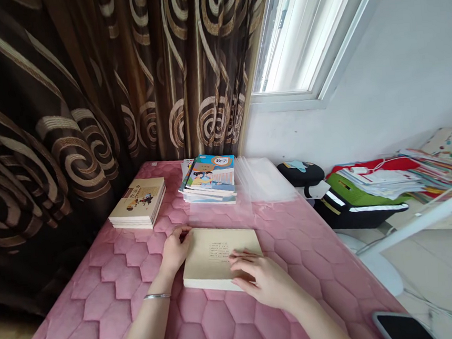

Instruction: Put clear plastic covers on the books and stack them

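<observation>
A thick cream-coloured book (205, 255) with small lines of print lies flat on the pink quilted tabletop (199, 319) in front of me. At its upper left edge my left hand (178, 247) rests with curled fingers, the tips against the book's side; whether they grip it is hard to tell. My right hand (254, 272) lies over the book's right part, fingers stretched out across the cover. Further left sits a stack of cream books (139, 201) with a drawing on top. Behind the book is a pile of textbooks (211, 178), the uppermost blue with cartoon children.
Clear plastic sheets (266, 179) lie at the back right of the table. Beyond the right edge stand a black case (301, 173), a green and black bag (351, 203), heaped papers (385, 179) and a white lamp (420, 221). A phone (402, 327) lies at the lower right.
</observation>
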Tool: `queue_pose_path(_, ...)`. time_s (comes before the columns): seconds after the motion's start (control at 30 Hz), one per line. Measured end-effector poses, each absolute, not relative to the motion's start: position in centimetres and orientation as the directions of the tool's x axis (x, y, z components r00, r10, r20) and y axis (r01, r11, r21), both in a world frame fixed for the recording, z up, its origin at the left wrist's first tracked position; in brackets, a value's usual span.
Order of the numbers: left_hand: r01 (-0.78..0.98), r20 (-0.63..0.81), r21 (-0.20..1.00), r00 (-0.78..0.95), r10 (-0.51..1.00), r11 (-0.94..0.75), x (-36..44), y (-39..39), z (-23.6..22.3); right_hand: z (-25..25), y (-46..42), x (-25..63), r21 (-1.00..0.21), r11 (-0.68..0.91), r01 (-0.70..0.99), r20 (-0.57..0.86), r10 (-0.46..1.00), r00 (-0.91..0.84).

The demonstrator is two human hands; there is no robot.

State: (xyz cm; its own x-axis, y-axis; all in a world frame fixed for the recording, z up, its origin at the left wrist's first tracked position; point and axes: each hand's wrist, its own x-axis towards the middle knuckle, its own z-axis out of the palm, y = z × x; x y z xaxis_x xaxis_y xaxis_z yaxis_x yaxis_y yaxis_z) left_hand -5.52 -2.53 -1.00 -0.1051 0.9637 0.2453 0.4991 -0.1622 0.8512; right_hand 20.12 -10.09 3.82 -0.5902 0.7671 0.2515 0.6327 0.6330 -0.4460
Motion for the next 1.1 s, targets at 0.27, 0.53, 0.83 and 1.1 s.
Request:
queue_pose_path(0.27,0.426,0.293,0.878,-0.124,0.948,-0.215,-5.6,-2.9,-0.3,3.6,-9.1,20.6,-0.115,0.606,0.787,0.488,0.725,-0.486)
queue_pose_path(0.53,0.511,0.452,0.786,-0.090,0.888,-0.348,-4.2,-4.4,1.2,5.3,-6.7,19.4,0.120,0.426,0.897,0.637,0.660,-0.398)
queue_pose_path(0.83,0.243,0.160,0.964,-0.187,0.969,-0.112,-4.0,-3.3,0.1,5.5,-5.7,14.6,0.044,0.414,0.909,0.597,0.719,-0.356)
queue_pose_path(1.1,0.202,0.098,0.977,-0.146,0.984,-0.068,-3.8,-3.4,0.0,2.7,-6.5,13.5,0.119,0.505,0.855,0.516,0.704,-0.488)
